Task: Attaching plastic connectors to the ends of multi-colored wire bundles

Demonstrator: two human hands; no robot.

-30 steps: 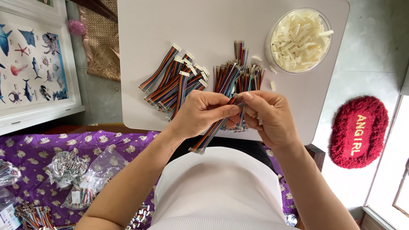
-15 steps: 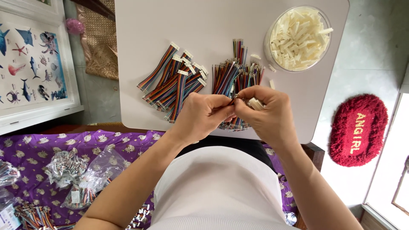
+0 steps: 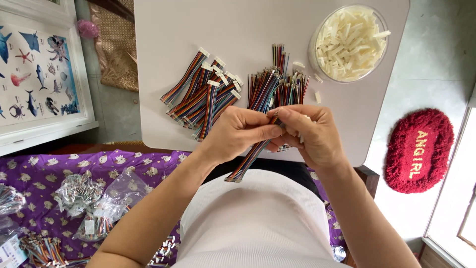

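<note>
My left hand point(image 3: 238, 133) grips a flat multicoloured ribbon cable point(image 3: 249, 159) whose free end hangs down toward my body. My right hand point(image 3: 310, 135) meets it at the cable's upper end, fingers pinched there around a small white connector that barely shows. Both hands hover over the near edge of the white table point(image 3: 173, 34). Behind them lie a pile of ribbon cables with white connectors fitted point(image 3: 201, 92) and a pile of bare-ended cables point(image 3: 277, 87).
A clear round tub of white plastic connectors point(image 3: 349, 42) stands at the table's far right, a few loose ones beside it. To the left lies a purple flowered cloth point(image 3: 39, 173) with plastic bags of cables point(image 3: 91, 198). A red oval rug point(image 3: 419, 149) is on the floor.
The hands have drawn closer together at the cable's top end, and the cable now hangs lower and more steeply from my left hand.
</note>
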